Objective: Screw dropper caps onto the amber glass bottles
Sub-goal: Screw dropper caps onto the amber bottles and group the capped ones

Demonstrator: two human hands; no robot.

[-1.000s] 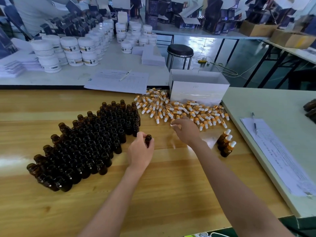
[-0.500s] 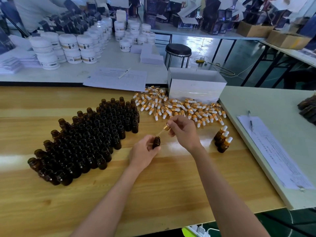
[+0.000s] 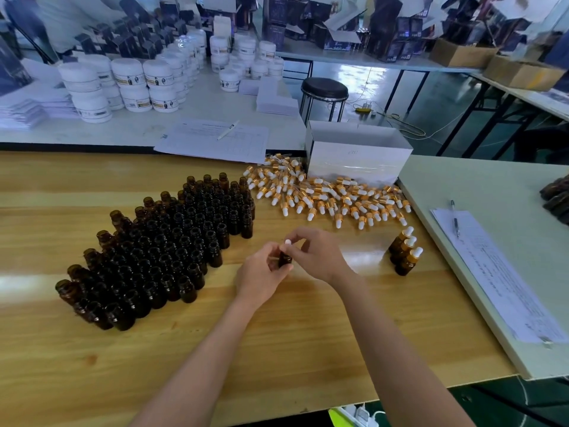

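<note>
Head view, and both hands meet over the middle of the wooden table (image 3: 277, 334). The left hand (image 3: 261, 272) is wrapped round a single amber bottle (image 3: 284, 259), fingers curled on its body, holding it upright with its long axis close to vertical and its mouth upward. Whether its base touches the wood is hidden by the fingers. The right hand (image 3: 317, 257) pinches the dropper cap (image 3: 287, 242) sitting on that bottle's neck, white bulb poking straight up between the fingertips, in line with the bottle. How far the cap is threaded on cannot be seen. To the left stands a dense block of open bottles (image 3: 160, 248), all upright, mouths up. Behind the hands a loose pile of caps (image 3: 326, 195) lies flat, pointing every which way, up against a white box (image 3: 357, 155). Off to the right, three capped bottles (image 3: 405, 254) stand in a short row, bulbs up.
</note>
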